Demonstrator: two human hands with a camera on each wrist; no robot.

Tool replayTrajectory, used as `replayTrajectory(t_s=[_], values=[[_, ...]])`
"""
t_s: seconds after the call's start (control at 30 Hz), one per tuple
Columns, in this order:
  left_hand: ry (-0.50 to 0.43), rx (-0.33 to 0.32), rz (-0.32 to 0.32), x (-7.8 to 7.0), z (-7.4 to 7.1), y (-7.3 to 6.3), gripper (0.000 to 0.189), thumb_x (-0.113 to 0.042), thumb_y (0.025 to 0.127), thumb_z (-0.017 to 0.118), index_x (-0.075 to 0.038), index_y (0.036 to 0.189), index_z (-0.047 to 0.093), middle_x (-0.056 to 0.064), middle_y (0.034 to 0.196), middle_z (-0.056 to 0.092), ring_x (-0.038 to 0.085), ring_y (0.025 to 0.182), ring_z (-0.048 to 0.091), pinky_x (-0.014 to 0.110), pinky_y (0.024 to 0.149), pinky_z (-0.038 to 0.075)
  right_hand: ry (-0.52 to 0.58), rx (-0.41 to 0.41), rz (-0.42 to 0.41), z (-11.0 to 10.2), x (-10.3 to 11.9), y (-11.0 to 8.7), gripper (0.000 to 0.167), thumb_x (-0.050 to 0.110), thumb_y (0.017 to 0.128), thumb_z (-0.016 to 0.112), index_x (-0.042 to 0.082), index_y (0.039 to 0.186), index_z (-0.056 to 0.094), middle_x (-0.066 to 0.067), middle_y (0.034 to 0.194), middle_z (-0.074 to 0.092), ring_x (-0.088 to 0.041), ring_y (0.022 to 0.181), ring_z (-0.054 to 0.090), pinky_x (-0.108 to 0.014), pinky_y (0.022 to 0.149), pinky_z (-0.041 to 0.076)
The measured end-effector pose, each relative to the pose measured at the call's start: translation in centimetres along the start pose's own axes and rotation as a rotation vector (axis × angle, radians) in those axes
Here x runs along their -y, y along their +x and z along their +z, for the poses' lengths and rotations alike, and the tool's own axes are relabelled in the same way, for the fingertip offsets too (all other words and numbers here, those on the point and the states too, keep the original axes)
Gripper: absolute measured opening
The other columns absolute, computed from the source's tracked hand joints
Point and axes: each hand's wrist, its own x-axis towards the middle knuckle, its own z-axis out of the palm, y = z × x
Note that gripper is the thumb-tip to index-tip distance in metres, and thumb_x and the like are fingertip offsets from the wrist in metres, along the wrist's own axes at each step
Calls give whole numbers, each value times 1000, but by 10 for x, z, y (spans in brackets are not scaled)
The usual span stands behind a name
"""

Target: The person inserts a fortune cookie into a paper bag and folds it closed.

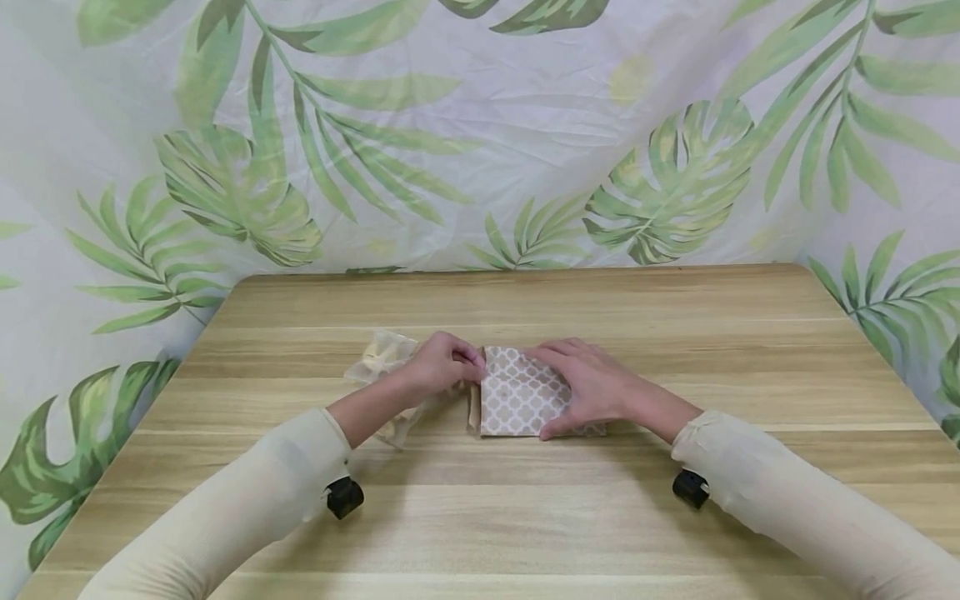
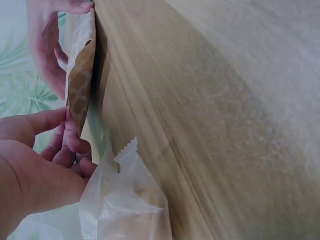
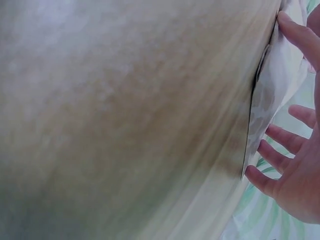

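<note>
A flat brown paper bag point(image 1: 513, 396) with a white lattice pattern lies on the wooden table. At its left end, my left hand point(image 1: 438, 364) pinches the bag's edge between thumb and fingers; the left wrist view shows the bag's plain brown end point(image 2: 82, 75) there. My right hand point(image 1: 592, 385) rests over the bag's right part, fingers spread, with thumb and fingertips touching its near and far edges. In the right wrist view the fingers of that hand point(image 3: 295, 160) lie along the bag's thin side. Clear plastic packets point(image 1: 384, 348) lie beside and partly under the left forearm.
The wooden table point(image 1: 480, 533) reaches back to a leaf-printed cloth point(image 1: 525, 150) hanging behind it and at both sides. A packet with a zigzag edge point(image 2: 132, 200) lies close below the left hand. Dark wrist cameras point(image 1: 345, 497) hang under the sleeves.
</note>
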Motion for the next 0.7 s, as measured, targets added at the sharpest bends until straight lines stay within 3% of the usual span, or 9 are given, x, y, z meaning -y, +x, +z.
replayTrajectory(t_s=[0.33, 0.7], values=[[-62, 15, -84, 0, -4, 3, 8, -4, 97, 70, 3, 99, 73, 1, 92, 72, 15, 94, 61, 29, 85, 45, 68, -20, 17, -1, -2, 0, 115, 57, 63, 93, 10, 156, 45, -18, 151, 52, -41, 141, 45, -62, 116, 34], [-21, 34, -85, -5, -4, -1, 10, -8, 97, 71, 0, 98, 76, 5, 97, 75, 19, 97, 66, 37, 94, 49, 57, -30, 61, 3, 0, -1, 114, 57, 64, 92, 14, 158, 43, -18, 156, 47, -40, 142, 43, -65, 116, 31]])
